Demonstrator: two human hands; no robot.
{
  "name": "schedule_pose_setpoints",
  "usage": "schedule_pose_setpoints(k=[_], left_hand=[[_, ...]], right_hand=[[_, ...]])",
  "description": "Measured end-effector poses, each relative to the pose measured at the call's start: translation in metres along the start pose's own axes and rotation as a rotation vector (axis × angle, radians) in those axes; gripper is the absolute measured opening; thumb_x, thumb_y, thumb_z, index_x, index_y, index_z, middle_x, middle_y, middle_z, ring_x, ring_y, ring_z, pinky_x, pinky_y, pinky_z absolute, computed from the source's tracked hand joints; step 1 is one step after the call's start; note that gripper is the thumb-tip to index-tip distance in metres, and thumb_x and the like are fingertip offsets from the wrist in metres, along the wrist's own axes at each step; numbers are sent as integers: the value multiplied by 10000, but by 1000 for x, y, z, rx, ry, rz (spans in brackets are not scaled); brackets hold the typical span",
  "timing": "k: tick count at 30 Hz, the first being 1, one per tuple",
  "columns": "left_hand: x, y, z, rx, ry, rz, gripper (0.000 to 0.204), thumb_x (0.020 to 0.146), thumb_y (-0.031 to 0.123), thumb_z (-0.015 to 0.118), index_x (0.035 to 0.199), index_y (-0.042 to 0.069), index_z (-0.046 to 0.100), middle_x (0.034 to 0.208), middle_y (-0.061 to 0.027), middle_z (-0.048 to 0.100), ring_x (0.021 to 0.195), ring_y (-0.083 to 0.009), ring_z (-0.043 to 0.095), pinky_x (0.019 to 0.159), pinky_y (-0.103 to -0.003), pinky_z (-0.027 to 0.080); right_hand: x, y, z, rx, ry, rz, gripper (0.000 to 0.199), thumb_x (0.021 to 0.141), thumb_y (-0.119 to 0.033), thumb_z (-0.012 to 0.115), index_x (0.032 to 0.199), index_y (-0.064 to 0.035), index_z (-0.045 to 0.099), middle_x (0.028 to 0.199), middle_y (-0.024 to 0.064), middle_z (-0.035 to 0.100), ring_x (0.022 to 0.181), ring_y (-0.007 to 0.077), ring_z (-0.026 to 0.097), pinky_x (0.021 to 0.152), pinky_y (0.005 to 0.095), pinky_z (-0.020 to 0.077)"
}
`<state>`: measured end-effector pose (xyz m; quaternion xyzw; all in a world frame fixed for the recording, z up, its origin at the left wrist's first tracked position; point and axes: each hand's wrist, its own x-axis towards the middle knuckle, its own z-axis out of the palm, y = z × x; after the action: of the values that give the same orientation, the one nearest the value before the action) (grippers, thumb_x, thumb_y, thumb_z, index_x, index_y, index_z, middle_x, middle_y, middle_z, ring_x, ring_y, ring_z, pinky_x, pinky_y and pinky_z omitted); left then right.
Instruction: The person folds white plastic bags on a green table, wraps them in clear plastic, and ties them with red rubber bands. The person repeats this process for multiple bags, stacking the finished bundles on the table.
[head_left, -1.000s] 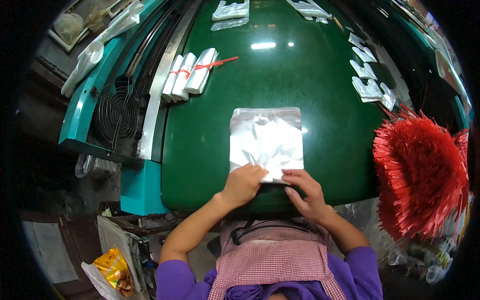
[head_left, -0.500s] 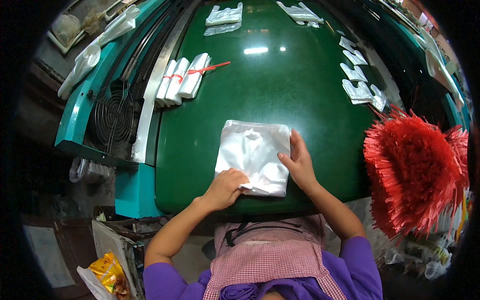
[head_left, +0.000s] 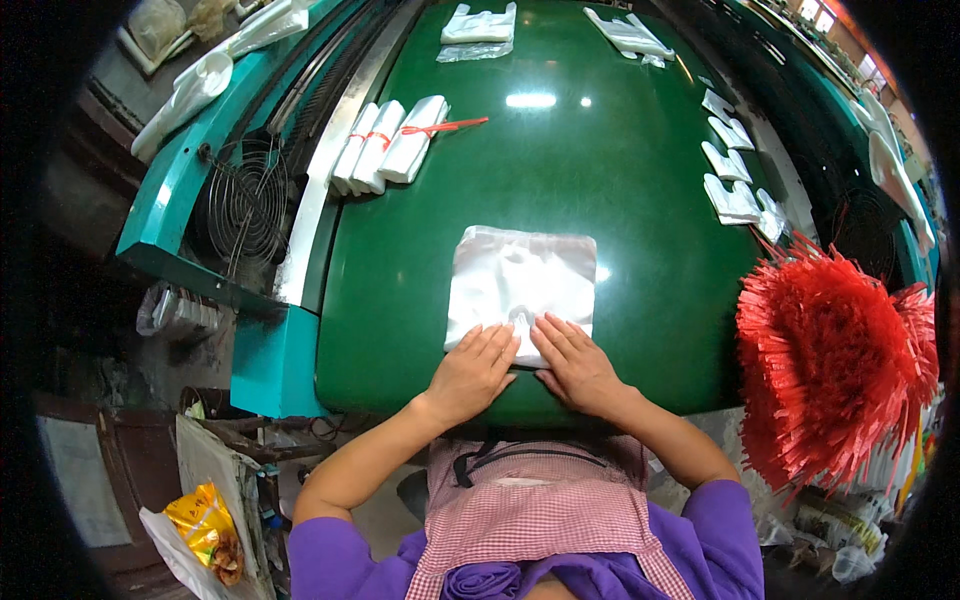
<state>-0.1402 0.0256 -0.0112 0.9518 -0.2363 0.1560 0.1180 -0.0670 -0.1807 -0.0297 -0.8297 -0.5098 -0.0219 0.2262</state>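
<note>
at the lower left, a yellow packet (head_left: pixel 205 525) sits below a round wire guard (head_left: pixel 245 200). next, three rolled white plastic bundles (head_left: pixel 380 145) with red ties lie along the left side of the green table (head_left: pixel 660 300). the left hand (head_left: pixel 470 372) rests flat, fingers outstretched, on the near left part of the shiny plastic piece (head_left: pixel 522 275), which lies flat near the table's front edge. the right hand (head_left: pixel 578 368) rests likewise on its near right part, a narrow gap between the two. farther right are small white plastic pieces (head_left: pixel 731 162), then a big red fringed bunch (head_left: pixel 835 365).
</note>
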Motion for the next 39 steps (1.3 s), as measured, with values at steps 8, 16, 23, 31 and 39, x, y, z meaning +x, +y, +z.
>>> schedule_pose_setpoints(k=[8,16,23,31,39], left_hand=[[33,-26,23,-130,-87,-124,275,660,39,605,927,10,546,902,-123,545,861,-300,549,718,-411,464],[-14,-24,-10,-521,-283,138,317,671,16,651,976,66,581,1275,-139,504,1184,-389,446,1001,-497,350],[12,-27,-15,-91,-225,187,253,695,160,654,942,115,623,977,-80,552,979,-295,526,877,-451,387],[41,-35,-13,-213,-512,73,222,688,144,665,905,102,665,1345,-102,476,1247,-366,421,1037,-624,232],[-4,11,-22,-252,-346,34,436,766,236,665,1171,111,564,1319,-159,474,1223,-366,438,999,-586,306]], right_hand=[[-52,-49,-15,1420,13,605,523,893,-166,583,1318,53,369,1299,220,469,1191,319,489,980,381,422],[8,27,-7,1755,-1,706,559,751,77,610,1284,-27,477,1256,103,538,1130,244,545,970,362,454],[10,40,-12,99,-176,-347,419,840,-101,494,1257,-66,520,1394,149,411,1288,271,407,1074,429,329],[4,42,-38,225,-378,-246,443,886,-116,448,1304,29,422,1403,208,371,1286,337,385,1096,431,271],[-20,-25,-45,-82,-309,20,648,724,-276,719,1219,64,476,1338,288,372,1248,421,364,1030,458,328]])
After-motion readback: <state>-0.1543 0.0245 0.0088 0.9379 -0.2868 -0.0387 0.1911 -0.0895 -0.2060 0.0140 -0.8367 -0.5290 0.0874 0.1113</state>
